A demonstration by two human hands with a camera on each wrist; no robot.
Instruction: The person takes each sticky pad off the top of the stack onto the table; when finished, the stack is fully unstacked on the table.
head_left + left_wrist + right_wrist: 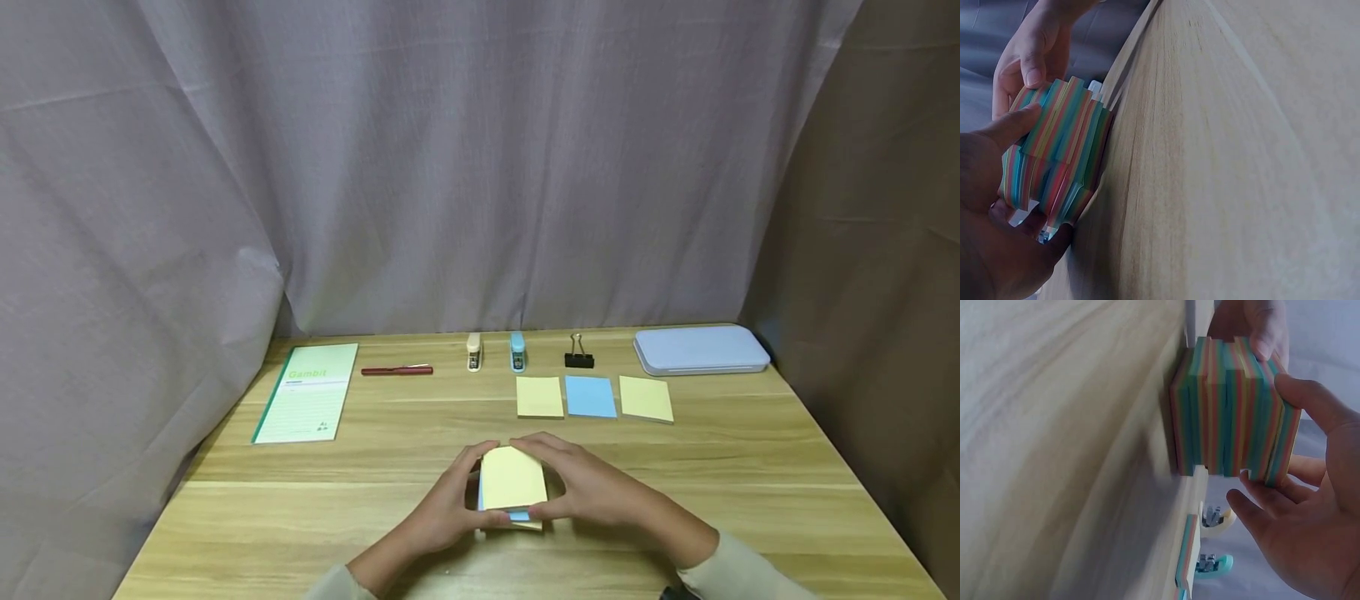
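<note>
Sticky-note stack [512, 483], yellow on top with uneven multicolored edges, sits low at center frame on the wooden table [750, 467], clasped between both hands: left hand [448, 505] grips its left side, right hand [592, 487] its right, each equally near, fingers curled around the misaligned pads.

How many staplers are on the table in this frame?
2. A beige stapler and a blue stapler stand side by side at the far edge of the table, between the red pen and the binder clip.
</note>
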